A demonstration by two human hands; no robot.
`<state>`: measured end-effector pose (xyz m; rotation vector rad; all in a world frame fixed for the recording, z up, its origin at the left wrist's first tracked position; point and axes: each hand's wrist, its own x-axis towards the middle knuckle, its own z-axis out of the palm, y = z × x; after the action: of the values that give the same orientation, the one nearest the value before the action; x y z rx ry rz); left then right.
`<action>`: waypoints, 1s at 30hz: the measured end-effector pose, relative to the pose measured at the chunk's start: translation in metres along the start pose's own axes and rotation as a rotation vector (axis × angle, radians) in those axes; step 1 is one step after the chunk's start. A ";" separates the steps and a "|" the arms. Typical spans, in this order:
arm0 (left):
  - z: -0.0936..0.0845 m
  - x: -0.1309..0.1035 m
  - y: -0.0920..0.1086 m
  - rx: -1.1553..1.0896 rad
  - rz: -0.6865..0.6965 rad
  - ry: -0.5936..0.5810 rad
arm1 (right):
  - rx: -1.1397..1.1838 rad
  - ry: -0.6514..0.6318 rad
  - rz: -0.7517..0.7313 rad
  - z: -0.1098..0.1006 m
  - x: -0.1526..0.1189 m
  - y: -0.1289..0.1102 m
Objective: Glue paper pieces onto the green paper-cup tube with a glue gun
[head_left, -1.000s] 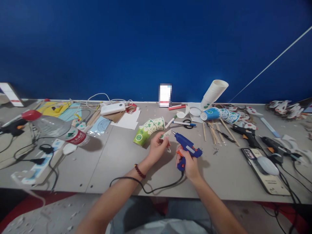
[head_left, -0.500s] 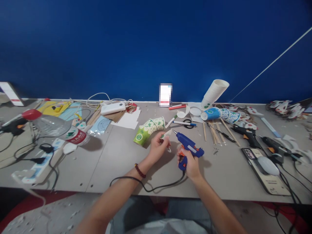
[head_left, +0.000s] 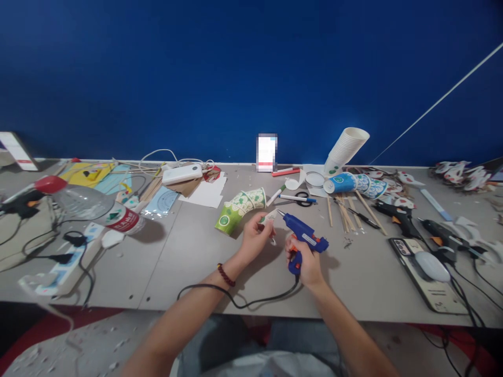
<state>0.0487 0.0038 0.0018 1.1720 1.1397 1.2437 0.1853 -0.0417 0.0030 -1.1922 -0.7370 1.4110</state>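
Observation:
My right hand is wrapped round the grip of a blue hot glue gun with an orange trigger. Its nozzle points up and left, at the edge of a small white paper piece with green print. The fingers of my left hand pinch that piece; part of it is hidden behind them. Just beyond my left hand lies a curved row of joined green patterned paper cups. A black cord runs from the gun's handle across my left forearm.
At the right lie a blue cup row, a leaning stack of white cups, wooden sticks, black glue guns and a phone. Scissors and markers lie ahead. A bottle and power strip are at the left.
Almost nothing differs. The glue gun's nozzle and the paper piece stay close together, with only a very slight shift of the gun to the left.

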 end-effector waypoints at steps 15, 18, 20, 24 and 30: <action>0.000 0.001 0.000 0.011 0.015 0.003 | 0.004 -0.022 -0.030 0.000 0.001 0.000; 0.000 0.001 0.000 0.015 0.007 0.007 | 0.004 -0.024 -0.051 0.000 0.000 0.000; 0.000 0.000 0.000 0.012 0.001 0.012 | 0.002 -0.017 -0.055 0.000 0.000 0.000; 0.000 0.000 0.002 0.013 0.002 0.013 | -0.005 -0.017 -0.061 0.000 0.000 0.000; 0.000 0.000 0.003 0.009 0.010 0.008 | -0.013 -0.043 -0.098 0.000 0.001 0.000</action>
<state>0.0485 0.0040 0.0052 1.1816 1.1477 1.2533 0.1855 -0.0409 0.0027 -1.1240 -0.8250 1.3559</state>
